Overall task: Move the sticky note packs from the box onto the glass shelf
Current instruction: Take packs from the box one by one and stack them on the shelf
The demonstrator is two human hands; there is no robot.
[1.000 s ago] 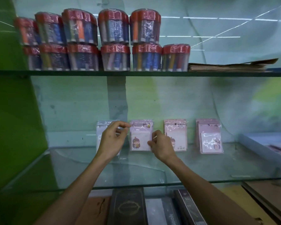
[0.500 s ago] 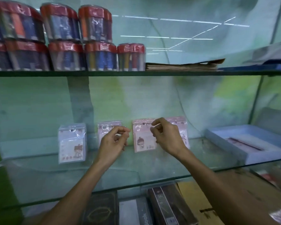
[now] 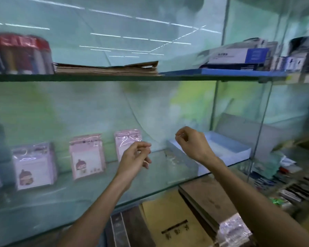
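Looking down from the head cam, both my hands hang in the air over the glass shelf (image 3: 96,198) and neither one has anything in it. My left hand (image 3: 135,157) floats right in front of the rightmost sticky note pack (image 3: 128,143), fingers loosely curled with the thumb and fingertips close together but gripping nothing. My right hand (image 3: 194,145) is up a bit higher and further right, over the near-left part of the box (image 3: 227,148), fingers also loosely curled in, thumb near the index finger, nothing between them.

Three pink sticky note packs stand upright along the back edge of the shelf, leaning on the back glass: a left one (image 3: 34,166) towards the shelf's left end, a middle one (image 3: 86,157) with a little cartoon girl on it, and that rightmost one partly hidden behind my left hand. They sit well apart from each other in a row.

The box is a shallow light blue tray at the right end of the same shelf, right up by the vertical glass divider. What's inside is too blurry for me to tell.

On the upper shelf there are red-capped tubs (image 3: 20,54) at the left end, a flat stack of brown paper (image 3: 107,68) in the middle and some blue and white cartons (image 3: 239,57) to the right. Under the glass shelf I can see brown envelopes (image 3: 169,223) and dark book covers (image 3: 127,229).
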